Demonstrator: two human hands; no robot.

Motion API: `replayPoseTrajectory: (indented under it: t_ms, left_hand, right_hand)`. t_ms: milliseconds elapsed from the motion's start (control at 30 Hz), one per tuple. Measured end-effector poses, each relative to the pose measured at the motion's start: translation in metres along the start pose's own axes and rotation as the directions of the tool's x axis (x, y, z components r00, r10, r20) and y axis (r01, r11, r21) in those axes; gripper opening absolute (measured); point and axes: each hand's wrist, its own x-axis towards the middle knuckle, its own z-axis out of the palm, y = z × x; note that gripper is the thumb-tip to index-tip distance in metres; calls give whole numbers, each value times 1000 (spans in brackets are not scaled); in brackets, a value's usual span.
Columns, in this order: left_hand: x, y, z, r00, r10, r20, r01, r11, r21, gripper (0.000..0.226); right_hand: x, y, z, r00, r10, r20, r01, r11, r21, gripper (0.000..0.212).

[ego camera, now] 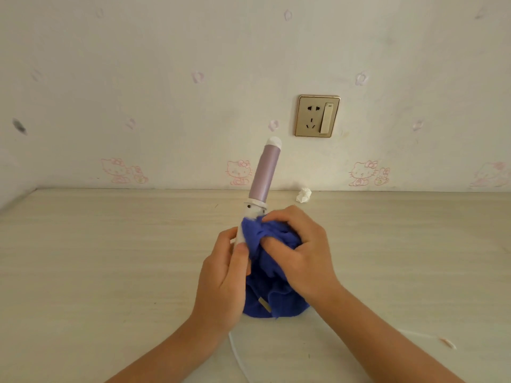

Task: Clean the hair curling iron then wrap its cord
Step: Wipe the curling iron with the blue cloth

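Note:
The curling iron (264, 172) stands nearly upright over the table, its lilac barrel and white tip pointing up and slightly right. My left hand (224, 275) grips its white handle from the left. My right hand (298, 252) holds a blue cloth (272, 288) bunched around the handle just below the barrel. The cloth hangs down to the table and hides most of the handle. The white cord (239, 357) runs from under the cloth toward the near edge, between my forearms.
A crumpled white tissue (303, 195) lies by the wall at the back of the pale wooden table (110, 258). A gold-framed wall socket (317, 116) sits above it. A small pale scrap (448, 342) lies at the right.

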Motion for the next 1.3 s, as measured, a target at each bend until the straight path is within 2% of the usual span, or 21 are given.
replayPoseTrajectory:
  t_ms: [100,167,300,400,467,533,600,633,667,733,800,867,900,967,1033,1100,1167,1300]
  left_hand:
    - [5,3,-8,999,33,2,-33,996,-87,26]
    - [6,5,-11,999,40,9,-39,993,-112,25]
    - [-4,2,-3,999,32,43,-29,998,-55,30]
    - [-7,6,3,998,37,60,-35,999,-38,30]
    - [-2,11,1,999,33,26,-32,998,-55,31]
    - [6,14,-5,1000,3,-28,-6,996,-88,29]
    - [13,17,-11,997,-39,-65,29,988,-154,25]
    - [15,17,-12,996,-48,-70,36,985,-169,24]
    - [15,17,-13,997,-47,-69,36,987,-158,24]
    - [9,15,-10,998,-20,-55,14,994,-107,26]
    - [1,12,-4,1000,5,-18,-6,997,-74,29]
    - [-4,11,2,1000,0,16,1,998,-64,30]
    - [-3,11,2,1000,-4,18,5,997,-75,29]
    - [3,12,-1,1000,-11,-21,9,993,-114,25]
    - [8,13,-9,997,-20,-69,11,993,-121,22]
    - [10,13,-15,998,-1,-68,-5,995,-96,18]
    - [10,14,-16,999,19,-38,-21,998,-53,19]
    - [5,12,-11,999,31,-16,-31,999,-30,20]
  right_hand:
    - [-7,1,8,981,-26,190,17,999,50,25]
    - [-8,0,8,980,-46,196,41,999,34,26]
    - [2,-6,-2,993,12,-113,-13,1000,-2,25]
    - [5,-6,-9,982,36,-185,-32,999,24,21]
    - [-2,-5,-2,994,15,-104,-13,1000,21,25]
    - [-11,-4,12,997,-20,79,17,999,34,26]
    - [-16,-3,18,966,-41,254,21,996,83,24]
    - [-16,-3,19,957,-55,285,32,996,86,26]
    - [-15,-5,18,962,-67,264,53,997,60,29]
    - [-10,-7,14,991,-69,115,70,997,-7,32]
    - [-1,-8,4,995,-12,-95,12,1000,3,29]
    - [4,-6,-6,982,16,-189,-13,1000,19,25]
    - [3,-5,-7,987,18,-159,-15,1000,18,27]
    - [-5,-3,3,1000,-7,15,7,1000,22,31]
    - [-16,-4,19,971,-45,237,37,999,36,29]
    - [-19,-2,23,942,-55,331,48,998,31,27]
    - [-17,-1,19,960,-78,269,85,996,-14,28]
    - [-5,-5,6,998,-41,-55,40,999,-19,35]
